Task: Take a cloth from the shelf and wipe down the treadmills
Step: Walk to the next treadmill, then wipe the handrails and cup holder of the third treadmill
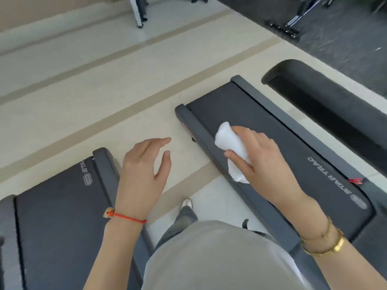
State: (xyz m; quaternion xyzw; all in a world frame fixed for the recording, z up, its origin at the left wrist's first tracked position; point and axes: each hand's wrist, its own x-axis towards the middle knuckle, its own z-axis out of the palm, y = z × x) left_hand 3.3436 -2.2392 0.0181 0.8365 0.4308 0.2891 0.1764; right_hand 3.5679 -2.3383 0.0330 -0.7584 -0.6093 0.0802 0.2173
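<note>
The right hand (261, 155) grips a bunched white cloth (232, 149) against the treadmill's side rail (209, 143) to wipe it, while the left hand (144, 170) hovers beside the rail, fingers loosely spread and holding nothing.

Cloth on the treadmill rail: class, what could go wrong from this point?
1. The cloth is bunched in the right hand, so little of it may meet the side rail.
2. Its loose tail hangs below the fingers and could slip out.
3. The left hand hovers unsupported over the floor.
</note>
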